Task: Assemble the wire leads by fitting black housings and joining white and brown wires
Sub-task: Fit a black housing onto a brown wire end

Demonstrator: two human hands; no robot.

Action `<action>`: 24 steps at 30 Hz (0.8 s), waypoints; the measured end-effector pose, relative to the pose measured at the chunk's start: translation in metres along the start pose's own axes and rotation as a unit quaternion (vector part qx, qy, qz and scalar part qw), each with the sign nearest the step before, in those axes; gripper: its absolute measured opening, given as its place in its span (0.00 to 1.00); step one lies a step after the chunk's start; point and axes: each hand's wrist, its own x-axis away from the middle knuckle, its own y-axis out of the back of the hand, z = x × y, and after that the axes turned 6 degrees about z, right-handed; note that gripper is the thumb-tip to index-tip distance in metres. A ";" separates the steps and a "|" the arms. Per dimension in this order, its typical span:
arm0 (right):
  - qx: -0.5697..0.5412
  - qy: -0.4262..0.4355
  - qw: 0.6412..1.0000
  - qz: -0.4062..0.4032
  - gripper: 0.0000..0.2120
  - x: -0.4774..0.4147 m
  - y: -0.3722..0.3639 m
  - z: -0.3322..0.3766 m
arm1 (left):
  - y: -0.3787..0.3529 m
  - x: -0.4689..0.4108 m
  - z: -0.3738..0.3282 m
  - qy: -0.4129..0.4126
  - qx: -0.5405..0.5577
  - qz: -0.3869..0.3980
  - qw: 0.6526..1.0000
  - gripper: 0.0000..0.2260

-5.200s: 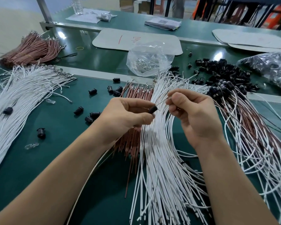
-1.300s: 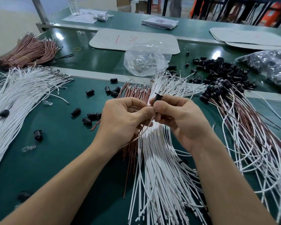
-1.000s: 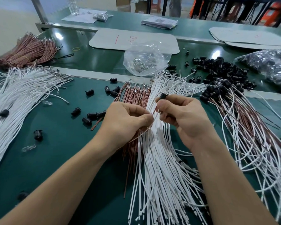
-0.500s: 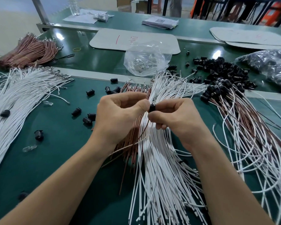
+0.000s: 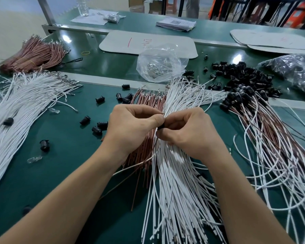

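Observation:
My left hand (image 5: 130,127) and my right hand (image 5: 187,132) meet over the middle of the bench. Between their fingertips sits a small black housing (image 5: 160,127), pinched by my right hand. My left hand pinches wire ends at the housing; a white wire (image 5: 136,165) and a brown wire (image 5: 120,184) trail down-left from there. Below the hands lie a white wire bundle (image 5: 174,191) and a brown wire bundle (image 5: 144,143). Loose black housings (image 5: 99,128) lie to the left.
A heap of black housings (image 5: 245,80) and finished leads (image 5: 271,147) lie at the right. More white wires (image 5: 16,110) and brown wires (image 5: 33,55) are at the left. A clear plastic bag (image 5: 158,64) of metal terminals stands behind. The green bench (image 5: 60,173) shows between the piles.
My right hand lowered the black housing from above the wires down to my left hand's fingertips. My left hand rose from the bundle with wire ends, and the two hands now press together.

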 end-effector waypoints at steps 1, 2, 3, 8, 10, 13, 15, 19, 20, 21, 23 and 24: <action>0.008 0.002 1.000 -0.002 0.06 0.000 -0.001 0.000 | 0.000 0.000 0.000 0.004 -0.001 -0.001 1.000 0.06; 0.016 0.005 1.000 -0.003 0.05 0.000 -0.001 0.000 | 0.000 -0.001 0.000 0.007 -0.001 0.000 1.000 0.06; 0.023 0.010 1.000 -0.003 0.05 0.000 -0.002 0.000 | 0.001 -0.001 0.000 0.009 0.000 0.001 1.000 0.06; 0.010 -0.008 1.000 0.017 0.06 0.001 0.002 0.001 | 0.000 -0.001 -0.001 0.023 0.025 0.015 0.999 0.09; -0.053 -0.035 0.998 -0.002 0.05 0.000 0.007 -0.001 | 0.000 -0.001 -0.002 0.034 0.042 0.023 0.998 0.09; -0.206 -0.063 0.976 -0.043 0.07 -0.002 0.016 -0.002 | 0.001 -0.001 -0.002 0.056 0.067 0.041 0.995 0.09; -0.284 -0.063 0.956 -0.023 0.09 -0.001 0.017 0.001 | 0.001 -0.001 -0.001 0.064 0.072 0.054 0.994 0.09; -0.287 -0.050 0.956 -0.021 0.04 -0.001 0.009 0.007 | 0.000 0.000 0.001 0.054 0.066 0.070 0.994 0.09; -0.283 -0.050 0.957 -0.029 0.04 -0.002 0.008 0.008 | 0.000 0.000 0.000 0.051 0.067 0.073 0.994 0.09; -0.282 -0.051 0.957 -0.036 0.05 -0.002 0.007 0.008 | 0.000 0.000 0.000 0.048 0.069 0.074 0.994 0.10; -0.277 -0.053 0.958 -0.050 0.08 -0.002 0.006 0.009 | -0.001 0.000 0.000 0.043 0.076 0.067 0.994 0.10; -0.275 -0.054 0.958 -0.056 0.08 -0.002 0.006 0.008 | -0.001 0.000 -0.001 0.043 0.082 0.062 0.994 0.10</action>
